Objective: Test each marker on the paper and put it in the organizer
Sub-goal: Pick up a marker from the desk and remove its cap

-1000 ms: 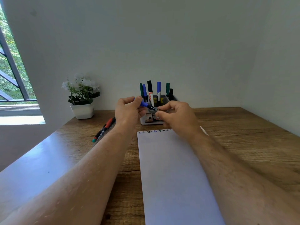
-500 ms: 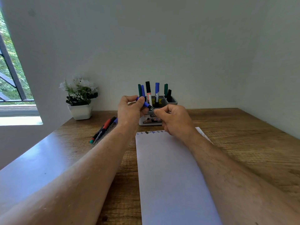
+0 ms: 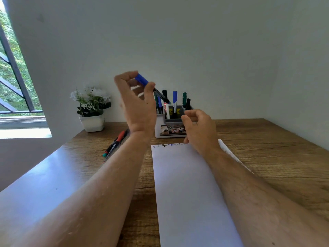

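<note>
Up went the left hand (image 3: 137,104) since a moment before, carrying the blue marker (image 3: 151,88) clear of the right hand (image 3: 199,129), which had been pinching its lower end. From where I stood, the marker slanted down from the left forefinger and thumb, held between them with its blue end above the fingers and its dark end pointing toward the organizer (image 3: 170,129). The other left fingers curled loosely behind it. The right hand had dropped away and hung just before the organizer, fingers bent in a loose curl with thumb and forefinger near each other; whether anything small sat between them I could not tell.

Beyond the right fingertips the organizer held several markers upright, blue, green, black and a white one. Below the right wrist lay the paper (image 3: 187,184), a row of small test marks (image 3: 169,145) along its far edge. Left of the left forearm, a few more markers (image 3: 115,143) lay on the wooden table (image 3: 267,148). A potted plant (image 3: 91,107) stood farther left.
</note>
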